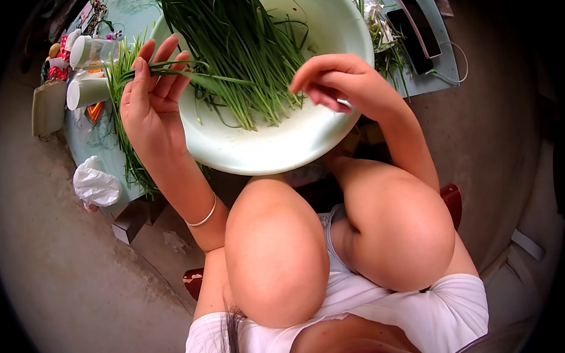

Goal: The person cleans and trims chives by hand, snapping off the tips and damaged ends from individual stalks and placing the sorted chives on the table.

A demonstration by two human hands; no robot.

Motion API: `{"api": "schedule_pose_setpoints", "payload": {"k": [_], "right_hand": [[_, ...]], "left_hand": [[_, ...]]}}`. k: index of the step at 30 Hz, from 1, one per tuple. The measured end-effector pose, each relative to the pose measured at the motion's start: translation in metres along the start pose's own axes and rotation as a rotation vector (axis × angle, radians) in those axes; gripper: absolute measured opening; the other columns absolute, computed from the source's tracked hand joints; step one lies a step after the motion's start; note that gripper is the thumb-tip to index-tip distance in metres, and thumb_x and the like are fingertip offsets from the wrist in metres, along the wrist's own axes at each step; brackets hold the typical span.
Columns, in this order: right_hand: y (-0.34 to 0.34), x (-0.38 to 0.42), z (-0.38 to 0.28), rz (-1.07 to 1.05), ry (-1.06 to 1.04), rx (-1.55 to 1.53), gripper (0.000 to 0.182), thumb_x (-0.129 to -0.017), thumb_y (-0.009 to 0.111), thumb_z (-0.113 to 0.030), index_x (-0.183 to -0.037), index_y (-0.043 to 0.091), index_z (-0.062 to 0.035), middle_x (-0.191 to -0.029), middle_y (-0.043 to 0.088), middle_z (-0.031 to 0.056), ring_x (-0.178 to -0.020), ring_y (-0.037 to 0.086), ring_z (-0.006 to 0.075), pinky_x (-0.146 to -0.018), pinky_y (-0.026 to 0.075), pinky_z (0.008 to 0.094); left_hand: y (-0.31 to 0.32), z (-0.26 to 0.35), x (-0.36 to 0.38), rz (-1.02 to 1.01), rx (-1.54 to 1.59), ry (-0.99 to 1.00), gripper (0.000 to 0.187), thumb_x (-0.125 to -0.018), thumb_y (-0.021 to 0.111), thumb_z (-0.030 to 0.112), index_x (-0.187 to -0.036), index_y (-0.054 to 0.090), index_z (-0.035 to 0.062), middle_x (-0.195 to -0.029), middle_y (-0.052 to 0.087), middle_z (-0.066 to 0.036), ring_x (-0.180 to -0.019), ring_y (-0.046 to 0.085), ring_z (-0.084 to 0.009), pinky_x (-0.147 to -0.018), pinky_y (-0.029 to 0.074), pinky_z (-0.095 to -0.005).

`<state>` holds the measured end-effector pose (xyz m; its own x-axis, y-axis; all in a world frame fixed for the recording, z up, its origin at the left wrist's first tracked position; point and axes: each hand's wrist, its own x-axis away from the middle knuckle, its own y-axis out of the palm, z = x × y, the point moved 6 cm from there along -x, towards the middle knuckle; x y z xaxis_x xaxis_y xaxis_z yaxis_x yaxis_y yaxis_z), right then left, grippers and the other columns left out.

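Note:
Long green garlic chives (241, 66) lie in a loose pile in a wide pale green basin (275, 155). My left hand (158, 87) is raised at the basin's left rim, pinching a few chive blades between thumb and fingers; the blades stretch right, across the pile. Over the right part of the basin, my right hand (335, 81) hangs with its fingers curled in and slightly blurred. Whether anything small is between those fingers cannot be made out. The white ends of the piled chives point toward me, near the basin's middle.
More chives (128, 132) lie on the light blue table (121, 188) left of the basin. Two cups (86, 90) and a crumpled white bag (96, 183) are also there. At the right, phones (414, 35) with a white cable rest near the table's edge. My bent knees (275, 245) are below the basin.

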<state>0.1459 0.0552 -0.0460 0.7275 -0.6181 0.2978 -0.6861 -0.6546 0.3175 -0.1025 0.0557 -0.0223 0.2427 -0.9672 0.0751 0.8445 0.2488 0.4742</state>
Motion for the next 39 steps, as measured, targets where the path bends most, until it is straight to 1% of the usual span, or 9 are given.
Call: {"api": "schedule_pose_setpoints", "payload": {"k": [4, 5, 11, 18, 22, 25, 29, 37, 39], "right_hand": [[0.015, -0.008, -0.001, 0.04, -0.04, -0.112, 0.03, -0.091, 0.041, -0.001, -0.114, 0.057, 0.0081, -0.086, 0.062, 0.0103, -0.064, 0.056, 0.0088, -0.048, 0.041, 0.0181], [0.016, -0.011, 0.004, -0.022, -0.017, -0.182, 0.032, -0.093, 0.042, -0.006, -0.118, 0.054, 0.0099, -0.091, 0.062, 0.0116, -0.071, 0.057, 0.0106, -0.051, 0.043, 0.0184], [0.022, -0.018, 0.006, 0.023, 0.014, -0.326, 0.038, -0.096, 0.04, -0.016, -0.122, 0.051, 0.0095, -0.095, 0.062, 0.012, -0.072, 0.057, 0.0099, -0.051, 0.043, 0.0191], [0.005, -0.022, 0.014, 0.168, -0.021, -0.407, 0.038, -0.096, 0.044, -0.016, -0.126, 0.048, 0.0086, -0.095, 0.063, 0.0122, -0.076, 0.057, 0.0087, -0.052, 0.044, 0.0199], [0.008, -0.019, 0.01, 0.16, -0.07, -0.325, 0.036, -0.096, 0.047, -0.015, -0.124, 0.05, 0.0078, -0.093, 0.064, 0.0114, -0.075, 0.058, 0.0082, -0.052, 0.044, 0.0196], [0.017, -0.017, 0.007, 0.02, -0.032, -0.338, 0.035, -0.096, 0.049, -0.019, -0.118, 0.056, 0.007, -0.089, 0.064, 0.0099, -0.068, 0.058, 0.0081, -0.05, 0.043, 0.0189], [0.017, -0.016, 0.006, 0.022, -0.013, -0.338, 0.033, -0.095, 0.05, -0.017, -0.117, 0.056, 0.007, -0.088, 0.064, 0.0095, -0.065, 0.057, 0.0078, -0.048, 0.042, 0.0188], [0.011, -0.012, 0.001, 0.025, -0.06, -0.078, 0.025, -0.09, 0.051, -0.007, -0.11, 0.06, 0.0043, -0.074, 0.062, 0.0069, -0.056, 0.055, 0.0073, -0.046, 0.042, 0.0184], [-0.002, -0.002, -0.008, 0.105, -0.116, -0.008, 0.025, -0.09, 0.05, -0.007, -0.111, 0.06, 0.0034, -0.075, 0.062, 0.0063, -0.055, 0.054, 0.0068, -0.046, 0.042, 0.0181]], "left_hand": [[0.007, -0.001, 0.003, -0.011, 0.018, -0.008, 0.036, -0.098, 0.045, 0.02, -0.12, 0.05, -0.0082, -0.113, 0.06, -0.025, -0.094, 0.066, -0.028, -0.077, 0.057, -0.0338], [0.008, -0.003, 0.003, -0.016, 0.022, -0.014, 0.036, -0.098, 0.045, 0.02, -0.12, 0.05, -0.0084, -0.113, 0.06, -0.026, -0.094, 0.066, -0.0281, -0.077, 0.057, -0.0338], [0.012, -0.006, 0.004, -0.037, 0.007, -0.016, 0.036, -0.098, 0.044, 0.019, -0.12, 0.049, -0.009, -0.113, 0.06, -0.027, -0.094, 0.066, -0.0284, -0.076, 0.058, -0.0339], [0.012, -0.008, 0.004, -0.057, 0.025, -0.02, 0.036, -0.098, 0.043, 0.019, -0.121, 0.048, -0.0094, -0.113, 0.059, -0.027, -0.094, 0.066, -0.0287, -0.076, 0.058, -0.0344], [0.013, -0.007, 0.004, -0.052, 0.022, -0.018, 0.036, -0.098, 0.043, 0.018, -0.121, 0.048, -0.0093, -0.113, 0.059, -0.027, -0.094, 0.066, -0.0289, -0.076, 0.057, -0.0347], [0.014, -0.008, 0.005, -0.044, 0.004, -0.02, 0.036, -0.098, 0.043, 0.018, -0.12, 0.048, -0.0093, -0.114, 0.059, -0.028, -0.094, 0.066, -0.029, -0.076, 0.057, -0.0349], [0.016, -0.008, 0.005, -0.045, -0.048, -0.008, 0.036, -0.098, 0.045, 0.019, -0.119, 0.049, -0.0094, -0.112, 0.06, -0.028, -0.095, 0.066, -0.0294, -0.076, 0.057, -0.0349], [0.023, -0.005, 0.007, -0.068, -0.074, -0.008, 0.037, -0.097, 0.047, 0.02, -0.118, 0.05, -0.0099, -0.109, 0.061, -0.028, -0.094, 0.066, -0.0307, -0.079, 0.056, -0.0367], [0.009, 0.013, 0.004, 0.001, -0.069, 0.086, 0.038, -0.097, 0.047, 0.021, -0.119, 0.05, -0.0099, -0.11, 0.061, -0.027, -0.094, 0.066, -0.0306, -0.08, 0.056, -0.0377]]}}
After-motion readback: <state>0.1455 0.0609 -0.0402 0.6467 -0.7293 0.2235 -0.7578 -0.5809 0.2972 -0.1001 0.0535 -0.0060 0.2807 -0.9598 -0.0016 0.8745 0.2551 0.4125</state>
